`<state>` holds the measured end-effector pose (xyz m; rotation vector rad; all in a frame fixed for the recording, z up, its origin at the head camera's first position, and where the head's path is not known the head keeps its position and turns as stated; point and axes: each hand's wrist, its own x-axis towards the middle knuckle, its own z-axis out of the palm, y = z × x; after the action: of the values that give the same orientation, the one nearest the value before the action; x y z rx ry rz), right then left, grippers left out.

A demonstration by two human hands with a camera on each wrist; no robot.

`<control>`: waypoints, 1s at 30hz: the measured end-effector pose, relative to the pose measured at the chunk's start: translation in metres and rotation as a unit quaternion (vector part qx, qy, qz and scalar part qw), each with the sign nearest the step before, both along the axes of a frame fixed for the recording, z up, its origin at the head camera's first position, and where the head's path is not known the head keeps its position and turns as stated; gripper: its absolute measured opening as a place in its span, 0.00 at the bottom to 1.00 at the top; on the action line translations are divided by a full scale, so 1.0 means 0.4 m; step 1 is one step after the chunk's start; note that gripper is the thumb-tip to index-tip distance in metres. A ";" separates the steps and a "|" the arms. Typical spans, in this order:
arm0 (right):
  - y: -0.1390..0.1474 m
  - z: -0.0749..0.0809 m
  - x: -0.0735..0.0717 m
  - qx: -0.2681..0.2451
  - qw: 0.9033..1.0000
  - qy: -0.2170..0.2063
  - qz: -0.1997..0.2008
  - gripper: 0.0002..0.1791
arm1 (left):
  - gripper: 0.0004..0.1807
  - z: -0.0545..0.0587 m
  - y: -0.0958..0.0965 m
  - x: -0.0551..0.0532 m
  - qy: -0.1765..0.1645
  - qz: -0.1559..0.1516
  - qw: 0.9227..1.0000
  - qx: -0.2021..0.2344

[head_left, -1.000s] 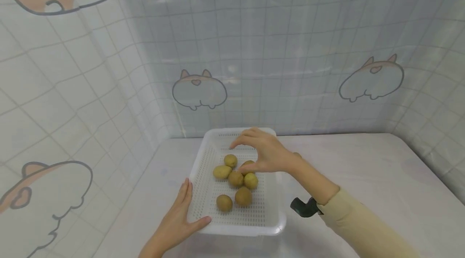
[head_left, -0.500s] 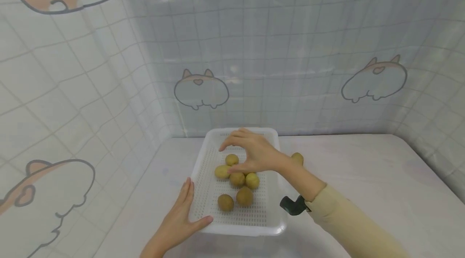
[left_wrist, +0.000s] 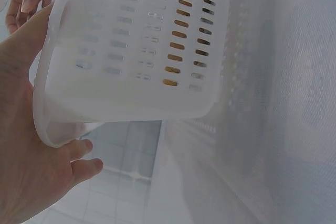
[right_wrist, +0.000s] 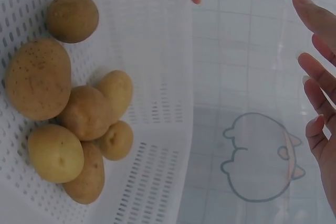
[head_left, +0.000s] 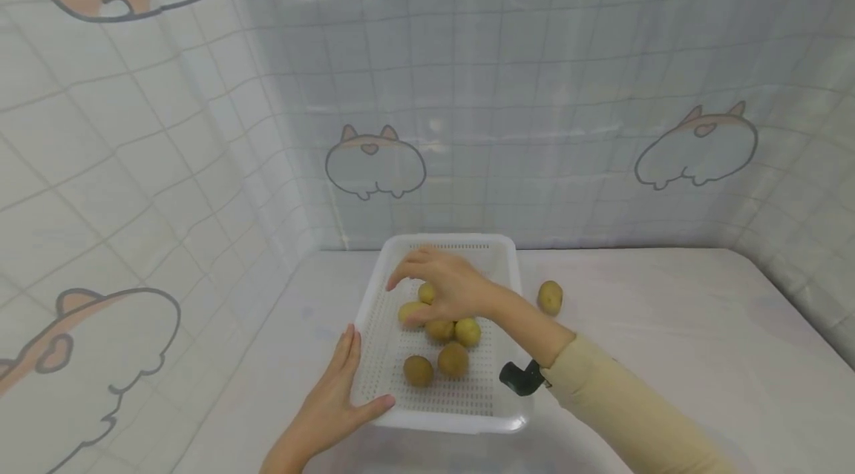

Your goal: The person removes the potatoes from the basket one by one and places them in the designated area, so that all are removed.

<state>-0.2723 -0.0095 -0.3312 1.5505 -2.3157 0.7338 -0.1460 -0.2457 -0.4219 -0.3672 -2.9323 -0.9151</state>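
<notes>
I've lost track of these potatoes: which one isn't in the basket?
The potato on the table, right of the basket; the other visible potatoes all lie inside the basket.

On your right side you wear a pale beige sleeve (head_left: 628, 406), single-coloured and lightly creased, its cuff (head_left: 563, 361) ending short of your bare right hand (head_left: 453, 287). Beside that cuff sits a dark, nearly black, elbow-shaped piece (head_left: 522, 379) with a rounded end; how it fastens is hidden. Your left hand (head_left: 330, 401) is bare.
</notes>
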 end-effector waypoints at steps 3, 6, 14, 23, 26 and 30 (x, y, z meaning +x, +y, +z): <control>-0.009 -0.010 -0.001 0.011 1.000 0.001 0.000 0.25 | 0.62 0.002 0.001 0.002 -0.006 -0.001 1.000 0.001; -0.016 -0.019 -0.002 0.025 1.000 0.004 -0.004 0.25 | 0.62 0.002 0.001 0.004 -0.006 -0.003 1.000 -0.001; -0.035 -0.041 -0.007 0.077 0.997 0.006 -0.014 0.25 | 0.61 0.005 0.001 0.002 -0.010 -0.009 1.000 -0.002; -0.066 -0.075 -0.014 0.169 0.985 0.041 -0.008 0.26 | 0.61 0.006 0.002 0.002 -0.017 -0.007 1.000 -0.002; -0.075 -0.088 -0.020 0.185 0.981 0.052 -0.006 0.27 | 0.61 0.008 0.003 0.001 -0.015 -0.005 1.000 -0.003; -0.083 -0.110 -0.027 0.205 0.977 0.062 -0.007 0.27 | 0.61 0.006 0.004 0.001 -0.010 -0.008 1.000 -0.005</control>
<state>-0.2831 -0.0427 -0.3750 1.6807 -2.4879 0.1482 -0.1457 -0.2442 -0.4195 -0.3849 -2.9572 -0.9126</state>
